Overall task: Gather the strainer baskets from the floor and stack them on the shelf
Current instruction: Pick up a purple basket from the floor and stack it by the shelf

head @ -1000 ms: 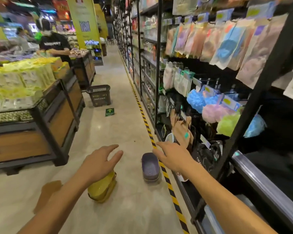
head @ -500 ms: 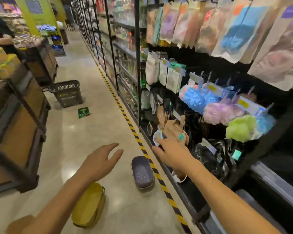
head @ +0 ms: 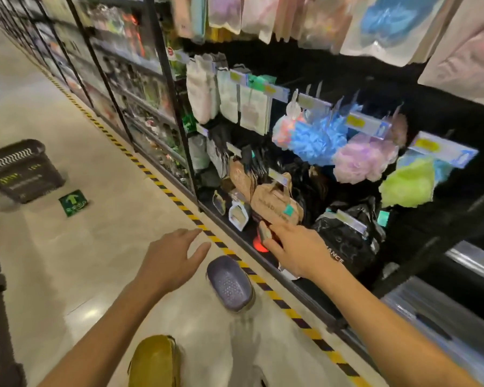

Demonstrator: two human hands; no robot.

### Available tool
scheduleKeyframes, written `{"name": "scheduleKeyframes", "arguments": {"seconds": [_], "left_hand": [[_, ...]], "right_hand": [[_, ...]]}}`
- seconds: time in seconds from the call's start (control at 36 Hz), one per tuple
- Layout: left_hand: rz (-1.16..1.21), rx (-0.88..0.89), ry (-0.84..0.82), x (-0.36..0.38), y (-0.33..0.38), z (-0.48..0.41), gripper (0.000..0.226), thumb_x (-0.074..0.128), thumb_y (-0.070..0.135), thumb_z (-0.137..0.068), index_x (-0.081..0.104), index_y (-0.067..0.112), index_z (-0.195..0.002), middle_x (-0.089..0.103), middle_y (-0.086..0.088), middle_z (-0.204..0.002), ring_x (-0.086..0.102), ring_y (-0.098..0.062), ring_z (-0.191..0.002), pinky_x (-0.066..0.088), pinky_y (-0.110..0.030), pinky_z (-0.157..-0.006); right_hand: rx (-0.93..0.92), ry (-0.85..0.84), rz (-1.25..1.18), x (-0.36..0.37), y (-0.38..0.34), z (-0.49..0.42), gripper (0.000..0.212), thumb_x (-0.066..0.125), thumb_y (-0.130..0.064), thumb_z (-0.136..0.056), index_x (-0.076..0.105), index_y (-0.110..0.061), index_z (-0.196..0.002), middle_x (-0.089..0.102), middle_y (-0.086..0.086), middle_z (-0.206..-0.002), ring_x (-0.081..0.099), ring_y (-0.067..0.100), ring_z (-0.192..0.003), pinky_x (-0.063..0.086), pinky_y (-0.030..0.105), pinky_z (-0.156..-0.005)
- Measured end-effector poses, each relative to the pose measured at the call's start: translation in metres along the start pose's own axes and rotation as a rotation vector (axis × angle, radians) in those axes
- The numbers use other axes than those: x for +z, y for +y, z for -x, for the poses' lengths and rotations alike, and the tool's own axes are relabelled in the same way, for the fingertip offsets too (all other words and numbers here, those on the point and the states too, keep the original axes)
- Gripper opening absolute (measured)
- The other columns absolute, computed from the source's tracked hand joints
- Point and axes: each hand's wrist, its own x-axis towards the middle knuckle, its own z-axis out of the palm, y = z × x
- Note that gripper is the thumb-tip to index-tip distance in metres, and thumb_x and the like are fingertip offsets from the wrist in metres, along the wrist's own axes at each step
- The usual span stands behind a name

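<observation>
A purple oval strainer basket [head: 231, 283] lies upside down on the floor beside the yellow-black tape line. A yellow strainer basket [head: 154, 361] lies nearer me at the bottom edge. My left hand [head: 169, 261] hovers open above the floor, just left of the purple basket, holding nothing. My right hand [head: 296, 250] reaches with straight fingers toward the low black shelf [head: 299, 286], its fingertips next to a small item and a red spot there. Neither hand touches a basket.
A dark shopping basket [head: 20, 170] stands on the floor at the left, with a green arrow sticker [head: 73, 203] beside it. The shelf rack holds hanging bath sponges [head: 319, 138], brown bags [head: 274, 202] and packets. A dark display stand edges in at far left.
The view has swung right and closer to the shelf. My right hand has moved forward toward the low shelf. The yellow basket now lies lower in view; my left hand stays open.
</observation>
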Motion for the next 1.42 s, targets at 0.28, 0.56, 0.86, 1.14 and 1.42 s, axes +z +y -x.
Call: {"name": "scheduleKeyframes", "arguments": {"seconds": [0.28, 0.56, 0.86, 1.14, 1.42], "left_hand": [[-0.151, 0.057, -0.070, 0.017, -0.025, -0.120, 0.096, -0.009, 0.076, -0.075, 0.020, 0.040, -0.159, 0.009, 0.000, -0.170, 0.003, -0.030, -0.156, 0.007, -0.049, -0.125], [-0.023, 0.067, -0.211, 0.052, -0.059, -0.228, 0.089, 0.003, 0.078, -0.080, 0.023, 0.039, -0.159, 0.018, -0.002, -0.168, 0.012, -0.030, -0.155, 0.015, -0.048, -0.125], [0.372, -0.026, -0.480, 0.218, -0.122, -0.350, 0.056, 0.035, 0.051, -0.104, 0.036, 0.030, -0.155, 0.035, 0.002, -0.162, 0.032, -0.020, -0.149, 0.022, -0.036, -0.120], [0.443, -0.197, -0.553, 0.457, -0.212, -0.421, 0.057, 0.035, 0.053, -0.104, 0.036, 0.030, -0.156, 0.035, 0.003, -0.162, 0.032, -0.021, -0.148, 0.021, -0.035, -0.120], [0.743, -0.355, -0.543, 0.692, -0.303, -0.466, 0.054, 0.030, 0.056, -0.105, 0.037, 0.035, -0.154, 0.033, 0.011, -0.162, 0.030, -0.015, -0.149, 0.019, -0.039, -0.123]], "right_hand": [[0.110, 0.008, 0.023, 0.038, 0.016, -0.108, 0.078, 0.006, -0.064, -0.092, 0.035, -0.028, -0.155, 0.039, 0.011, -0.159, 0.042, 0.041, -0.139, 0.033, 0.056, -0.114], [0.284, -0.020, -0.138, 0.092, 0.024, -0.165, 0.064, 0.033, -0.060, -0.102, 0.043, -0.023, -0.153, 0.047, 0.009, -0.154, 0.048, 0.034, -0.137, 0.042, 0.051, -0.109], [0.819, -0.210, -0.769, 0.290, 0.001, -0.173, 0.052, 0.037, -0.052, -0.106, 0.048, -0.026, -0.150, 0.050, -0.003, -0.153, 0.045, 0.021, -0.141, 0.035, 0.033, -0.112], [1.194, -0.316, -1.059, 0.546, -0.009, -0.201, 0.054, 0.035, -0.048, -0.107, 0.035, -0.023, -0.155, 0.051, 0.006, -0.149, 0.049, 0.025, -0.136, 0.036, 0.028, -0.098], [1.378, -0.159, -1.408, 0.766, -0.015, -0.217, 0.087, 0.036, -0.081, -0.090, 0.009, -0.039, -0.161, 0.029, -0.004, -0.165, 0.033, 0.025, -0.149, 0.031, 0.051, -0.120]]}}
